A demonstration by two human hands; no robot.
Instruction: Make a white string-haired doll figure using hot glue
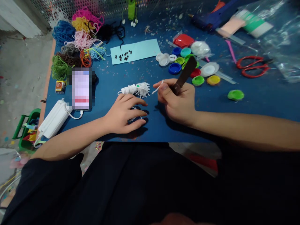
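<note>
Yarn stuff on the blue table (106,79)
Left hand (126,113) loose, fingers spread; right hand (177,101) gripping a dark brown tool (188,68), white strand (156,91) at its fingertips. White yarn bundle (138,89) sits at left hand's 1 o'clock, scissors (255,65) at 2.

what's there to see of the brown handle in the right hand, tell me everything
The brown handle is dark, long and flat-looking, with a blunt far end and what looks like a small round rivet close to the fist. It may be wood or plastic; the picture doesn't settle which. The right hand grips its near end, and it slants away from the person and rightward, partly blocking the view of the coloured lids. Whatever part sits inside the fist is hidden.
</note>
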